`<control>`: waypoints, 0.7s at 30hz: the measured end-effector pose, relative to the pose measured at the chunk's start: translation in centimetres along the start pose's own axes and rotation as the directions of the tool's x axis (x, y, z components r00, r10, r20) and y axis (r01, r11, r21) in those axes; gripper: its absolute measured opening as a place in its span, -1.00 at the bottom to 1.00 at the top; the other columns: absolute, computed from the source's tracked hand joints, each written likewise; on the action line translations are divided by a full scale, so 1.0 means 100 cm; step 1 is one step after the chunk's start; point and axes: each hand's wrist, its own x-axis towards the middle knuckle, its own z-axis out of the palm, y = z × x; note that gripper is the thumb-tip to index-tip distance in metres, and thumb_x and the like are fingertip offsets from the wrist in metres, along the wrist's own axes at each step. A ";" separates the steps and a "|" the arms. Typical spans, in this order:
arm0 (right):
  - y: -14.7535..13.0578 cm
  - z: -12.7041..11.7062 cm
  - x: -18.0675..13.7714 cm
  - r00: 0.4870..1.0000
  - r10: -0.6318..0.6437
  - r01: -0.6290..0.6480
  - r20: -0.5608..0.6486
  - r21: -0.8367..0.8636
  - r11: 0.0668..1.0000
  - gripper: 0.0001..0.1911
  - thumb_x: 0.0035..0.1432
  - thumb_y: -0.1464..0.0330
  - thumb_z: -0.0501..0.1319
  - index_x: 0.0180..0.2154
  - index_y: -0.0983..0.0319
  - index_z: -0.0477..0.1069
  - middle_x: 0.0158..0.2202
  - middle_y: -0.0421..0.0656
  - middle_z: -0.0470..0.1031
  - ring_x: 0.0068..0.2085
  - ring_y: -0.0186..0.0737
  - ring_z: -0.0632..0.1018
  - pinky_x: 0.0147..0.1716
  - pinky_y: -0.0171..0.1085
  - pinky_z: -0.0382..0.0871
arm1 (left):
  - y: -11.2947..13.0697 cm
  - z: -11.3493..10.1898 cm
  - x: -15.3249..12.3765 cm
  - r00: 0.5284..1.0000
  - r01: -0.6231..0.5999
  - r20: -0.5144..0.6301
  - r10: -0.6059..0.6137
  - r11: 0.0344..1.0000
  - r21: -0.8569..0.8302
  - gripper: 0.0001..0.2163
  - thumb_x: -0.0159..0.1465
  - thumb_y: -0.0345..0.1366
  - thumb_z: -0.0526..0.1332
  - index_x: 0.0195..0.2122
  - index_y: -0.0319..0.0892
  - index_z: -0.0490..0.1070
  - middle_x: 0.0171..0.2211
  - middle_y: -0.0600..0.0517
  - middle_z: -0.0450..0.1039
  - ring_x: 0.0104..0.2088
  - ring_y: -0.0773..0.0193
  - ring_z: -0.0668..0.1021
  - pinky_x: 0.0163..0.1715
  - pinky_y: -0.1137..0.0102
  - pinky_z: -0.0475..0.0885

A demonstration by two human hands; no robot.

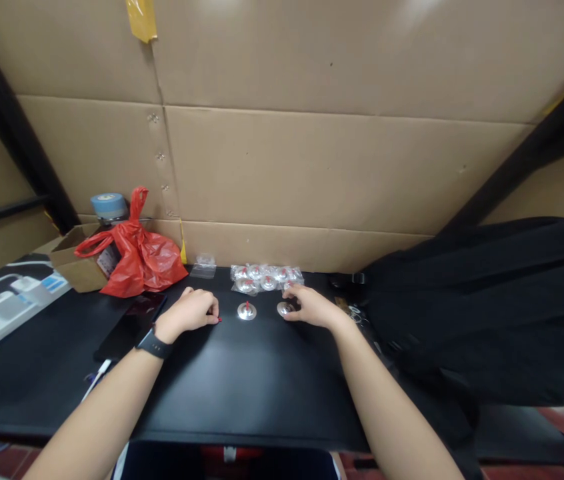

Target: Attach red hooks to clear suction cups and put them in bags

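My left hand, with a dark watch at the wrist, rests on the table, fingers curled in. A tiny red bit shows at its fingertips; whatever else they may hold is hidden. My right hand has thumb and fingers closed at the edge of a silver domed disc, apparently a finger cymbal, partly covered by the fingers. Between the hands lies another finger cymbal with a red loop standing up from its centre. Just behind are several more wrapped cymbals in clear plastic.
Clear plastic bags lie by the cardboard wall. At left are a red bag, a cardboard box, a blue-lidded jar, a phone and a power strip. Black fabric borders the right side.
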 end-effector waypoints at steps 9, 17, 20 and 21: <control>-0.003 0.005 0.005 0.996 0.055 -0.059 0.067 0.053 0.997 -0.63 -0.09 0.39 0.45 -0.17 0.22 0.50 -0.25 -0.15 0.55 -0.26 -0.20 0.54 -0.27 -0.29 0.33 | 0.000 0.012 0.003 0.985 -0.042 -0.169 0.031 0.997 -0.063 -0.87 0.31 -0.27 0.21 -0.39 -0.10 0.44 -0.41 0.09 0.57 -0.34 0.22 0.56 -0.19 0.32 0.18; -0.003 0.007 0.005 0.994 0.032 -0.041 0.105 0.085 0.996 -0.58 -0.08 0.41 0.43 -0.11 0.26 0.48 -0.26 -0.15 0.52 -0.28 -0.24 0.52 -0.26 -0.31 0.34 | 0.004 0.010 0.005 0.966 -0.082 -0.252 0.064 0.995 -0.059 -0.91 0.30 -0.25 0.26 -0.35 -0.09 0.46 -0.38 0.12 0.57 -0.29 0.24 0.55 -0.17 0.32 0.12; -0.005 0.007 0.004 0.993 0.011 -0.023 0.118 0.103 0.994 -0.59 -0.09 0.42 0.42 -0.13 0.26 0.49 -0.28 -0.16 0.50 -0.33 -0.27 0.51 -0.28 -0.32 0.34 | 0.005 0.009 0.006 0.951 -0.098 -0.300 0.076 0.993 -0.061 -0.95 0.30 -0.26 0.27 -0.30 -0.08 0.48 -0.32 0.11 0.59 -0.25 0.23 0.55 -0.16 0.31 0.11; -0.006 0.006 0.004 0.993 0.004 -0.018 0.121 0.108 0.994 -0.59 -0.10 0.42 0.43 -0.13 0.26 0.49 -0.27 -0.16 0.50 -0.34 -0.29 0.50 -0.29 -0.32 0.34 | 0.006 0.009 0.006 0.947 -0.100 -0.311 0.076 0.993 -0.061 -0.95 0.30 -0.26 0.27 -0.29 -0.07 0.49 -0.30 0.10 0.59 -0.23 0.22 0.55 -0.15 0.30 0.11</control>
